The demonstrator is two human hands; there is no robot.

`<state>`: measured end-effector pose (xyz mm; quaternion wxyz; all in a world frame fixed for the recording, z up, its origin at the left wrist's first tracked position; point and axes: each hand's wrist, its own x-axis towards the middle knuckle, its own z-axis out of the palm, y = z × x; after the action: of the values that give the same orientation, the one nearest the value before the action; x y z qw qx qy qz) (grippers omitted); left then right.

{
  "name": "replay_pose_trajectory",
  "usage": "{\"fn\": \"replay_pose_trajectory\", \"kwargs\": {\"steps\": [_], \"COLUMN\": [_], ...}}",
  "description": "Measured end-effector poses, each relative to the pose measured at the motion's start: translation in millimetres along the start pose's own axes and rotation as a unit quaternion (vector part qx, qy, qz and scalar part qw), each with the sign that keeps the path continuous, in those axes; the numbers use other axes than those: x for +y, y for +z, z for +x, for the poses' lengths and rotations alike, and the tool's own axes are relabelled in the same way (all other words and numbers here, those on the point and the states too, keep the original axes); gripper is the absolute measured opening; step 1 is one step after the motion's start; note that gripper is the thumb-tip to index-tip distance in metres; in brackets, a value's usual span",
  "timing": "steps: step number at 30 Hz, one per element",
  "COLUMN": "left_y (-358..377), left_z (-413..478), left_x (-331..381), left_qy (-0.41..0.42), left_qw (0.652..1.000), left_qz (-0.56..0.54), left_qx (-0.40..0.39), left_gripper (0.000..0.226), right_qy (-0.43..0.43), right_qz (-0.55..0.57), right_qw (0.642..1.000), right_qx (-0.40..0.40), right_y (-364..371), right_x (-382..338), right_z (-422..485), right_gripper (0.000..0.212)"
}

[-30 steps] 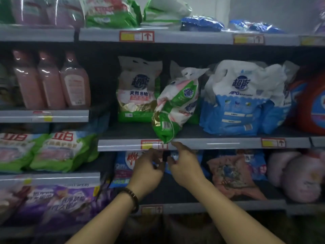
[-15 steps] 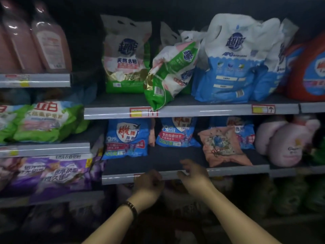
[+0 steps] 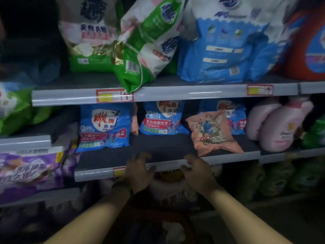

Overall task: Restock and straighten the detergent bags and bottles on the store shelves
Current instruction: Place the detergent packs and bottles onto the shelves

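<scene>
Head view: the store shelves are full of soap bags and bottles, and it is all rather dark. On the top shelf (image 3: 175, 93) a green and white bag (image 3: 91, 36) stands up straight at the back. Beside it a tilted green bag (image 3: 140, 50) leans over. Its bottom corner hangs past the shelf's front edge, just above a red price tag (image 3: 114, 95). To the right stands a big blue and white bag (image 3: 223, 48). Past that is a red bottle (image 3: 311, 46), cut off by the picture's edge.

On the middle shelf (image 3: 95, 175) stand a left blue bag (image 3: 105, 127) and a middle blue bag (image 3: 163, 118). A crumpled pink bag (image 3: 211, 132) sits nearer the front and half hides a right blue bag (image 3: 235, 117). Two pink bottles (image 3: 276, 127) sit side by side, touching, at the right end.

On the left are a green bag (image 3: 15, 110) and, lower down, a purple bag (image 3: 29, 171).

The left hand (image 3: 139, 171) and the right hand (image 3: 198, 171) are at the front edge of the middle shelf. They are near each other but apart. The fingers (image 3: 142, 156) of both hands are spread and a little bent, and they hold nothing. A dark band (image 3: 126, 189) is on the left wrist. The shelf below the hands is too dark to make out.
</scene>
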<state>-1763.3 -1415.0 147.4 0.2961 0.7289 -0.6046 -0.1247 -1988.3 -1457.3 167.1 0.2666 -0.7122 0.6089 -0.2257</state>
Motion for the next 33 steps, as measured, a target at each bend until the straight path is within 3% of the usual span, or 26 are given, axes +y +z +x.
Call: {"fn": "replay_pose_trajectory", "kwargs": {"steps": [3,7,11,16,20,26,33], "left_y": [-11.5,-32.0,-42.0,-16.1,-2.0,0.0,6.3], "left_z": [27.0,49.8,70.0,91.6,93.2,93.6,96.3], "left_x": [-26.6,-71.5,-111.4,-139.6,-151.5,-158.7,-164.5], "left_qy": [-0.06,-0.076,-0.075,-0.079,-0.062,-0.035,-0.02], "left_qw": [0.997,0.991,0.995,0.984,0.975,0.973,0.972], "left_qz": [0.019,0.1,0.035,0.07,0.041,0.0,0.026], "left_qx": [0.039,0.055,0.05,0.143,0.211,0.227,0.234], "left_gripper": [0.053,0.044,0.022,0.027,0.016,0.003,0.006], "right_qy": [-0.049,-0.08,-0.073,-0.051,-0.002,0.052,0.087], "right_qz": [-0.059,-0.007,0.038,0.082,0.128,0.146,0.086], "right_qw": [0.997,0.994,0.993,0.993,0.989,0.987,0.992], "right_qx": [-0.03,-0.075,-0.085,-0.072,-0.074,-0.051,-0.039], "right_y": [27.9,76.6,119.2,153.7,176.2,212.7,226.0], "right_x": [-19.1,-72.6,-111.3,-140.9,-150.4,-173.0,-187.6], "right_z": [16.4,46.1,77.5,111.3,138.8,173.6,184.5], "right_gripper": [0.045,0.046,0.045,0.049,0.053,0.045,0.048]}}
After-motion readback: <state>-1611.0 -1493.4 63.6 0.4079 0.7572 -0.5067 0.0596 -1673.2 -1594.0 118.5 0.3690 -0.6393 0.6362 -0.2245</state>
